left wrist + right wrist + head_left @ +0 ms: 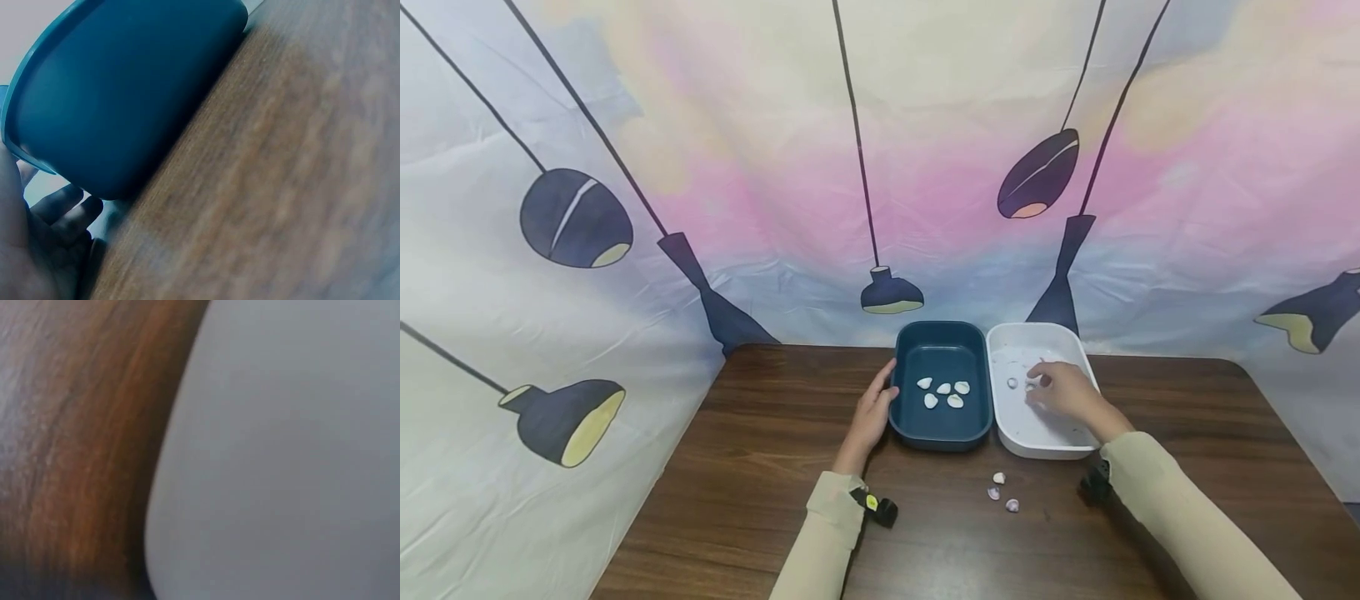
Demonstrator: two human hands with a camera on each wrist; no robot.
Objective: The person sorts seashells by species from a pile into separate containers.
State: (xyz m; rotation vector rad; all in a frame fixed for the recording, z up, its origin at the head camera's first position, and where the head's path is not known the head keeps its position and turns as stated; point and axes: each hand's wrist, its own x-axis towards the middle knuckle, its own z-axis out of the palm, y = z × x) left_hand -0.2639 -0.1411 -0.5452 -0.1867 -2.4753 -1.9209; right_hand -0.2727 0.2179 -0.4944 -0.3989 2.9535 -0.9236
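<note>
Head looks forward-down; wrist views close; all share table [760, 433].

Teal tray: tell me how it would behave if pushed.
The teal tray probably keeps its shape, given its self-standing walls. Being low and broad, it likely slides rather than tips. The loose white shells inside may shift.

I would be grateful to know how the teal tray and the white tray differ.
The teal tray is dark, the white tray pale. Five white shells lie in the teal tray; the white tray's contents are partly hidden by the right hand. The left hand touches the teal tray's side, whereas the right hand reaches into the white tray. Both have rounded corners and stand side by side on the table.
</note>
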